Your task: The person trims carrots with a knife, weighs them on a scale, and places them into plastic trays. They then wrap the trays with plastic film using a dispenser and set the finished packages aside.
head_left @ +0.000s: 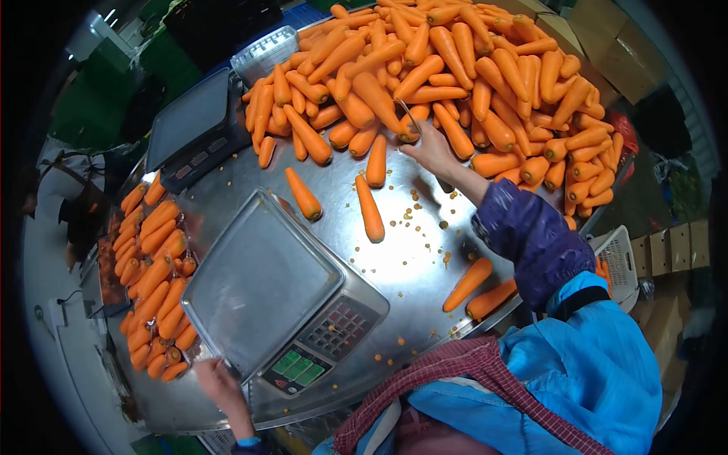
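Note:
My right hand [432, 152] is closed around a small knife [409, 115]. Its thin blade reaches over a carrot [378, 102] at the front of a large carrot pile [447, 61]. At the lower left, my left hand [221, 388] is by the near corner of a digital scale [262, 284], close to the packed carrots [155, 303]. Its fingers are blurred, and whether they grip anything does not show. The scale's pan carries nothing. Between scale and pile lie a few loose carrots [370, 208].
Small cut carrot ends [409, 216] are scattered over the metal table [402, 277]. A second, dark scale [189, 125] stands at the back left beside stacked clear trays [265, 53]. Two carrots [468, 284] lie near the right edge. Beyond are a white crate [618, 262] and cardboard boxes [618, 53].

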Demonstrator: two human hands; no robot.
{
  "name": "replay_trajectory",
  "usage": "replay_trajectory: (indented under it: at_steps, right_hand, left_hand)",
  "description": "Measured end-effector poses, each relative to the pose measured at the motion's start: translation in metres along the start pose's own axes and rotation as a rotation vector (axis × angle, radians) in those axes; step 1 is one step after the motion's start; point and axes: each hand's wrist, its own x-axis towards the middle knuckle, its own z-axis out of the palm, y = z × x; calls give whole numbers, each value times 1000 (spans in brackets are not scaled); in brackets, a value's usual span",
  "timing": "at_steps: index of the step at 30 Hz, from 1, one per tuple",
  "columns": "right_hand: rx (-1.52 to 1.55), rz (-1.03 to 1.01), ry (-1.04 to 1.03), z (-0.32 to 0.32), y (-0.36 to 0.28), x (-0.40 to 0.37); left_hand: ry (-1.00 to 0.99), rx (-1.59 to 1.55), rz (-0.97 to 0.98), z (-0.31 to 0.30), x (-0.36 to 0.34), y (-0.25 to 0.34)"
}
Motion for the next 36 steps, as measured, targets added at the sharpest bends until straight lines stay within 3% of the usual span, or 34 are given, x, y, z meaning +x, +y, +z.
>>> replay_trajectory:
  at_steps: [1, 3, 6, 9, 10, 15, 19, 21, 24, 28, 31, 32, 33, 35, 36]
  right_hand:
    - [-137, -36, 84, 7, 2, 12]
    - [-268, -78, 177, 15, 4, 33]
    - [-216, 30, 37, 19, 7, 47]
    - [548, 295, -307, 4, -3, 48]
    - [734, 370, -271, 0, -12, 37]
    - [950, 460, -347, -38, -43, -29]
    - [1040, 486, -554, -60, -65, -73]
    - [1033, 469, -624, -70, -82, -92]
    - [954, 534, -647, -86, -95, -116]
    - [813, 442, -687, -96, -108, -135]
    - [897, 382, -675, -104, -102, -135]
    - [851, 314, -578, -107, -109, -135]
    - [804, 243, -483, -109, -117, -134]
    - [618, 133, -431, -108, -111, -130]
    - [405, -119, -313, -101, -105, -131]
  left_hand:
    - [2, 9, -2, 4, 10, 13]
    - [-337, -32, 85, 11, 28, 35]
    - [-283, -74, 111, 13, 44, 74]
    - [-299, -205, 142, 20, 62, 107]
    - [-294, -273, 129, 23, 68, 118]
    - [-224, -561, 250, 66, 97, 168]
    - [-78, -545, 602, 97, 110, 229]
    - [-100, -458, 780, 102, 112, 253]
    - [-83, -377, 869, 104, 109, 265]
    - [-124, -284, 920, 95, 121, 265]
    - [-249, -496, 783, 93, 116, 266]
    - [-349, -650, 613, 91, 115, 269]
    - [-347, -654, 613, 91, 110, 270]
    - [-658, -1082, 256, 91, 99, 268]
    - [-617, -975, 355, 90, 97, 270]
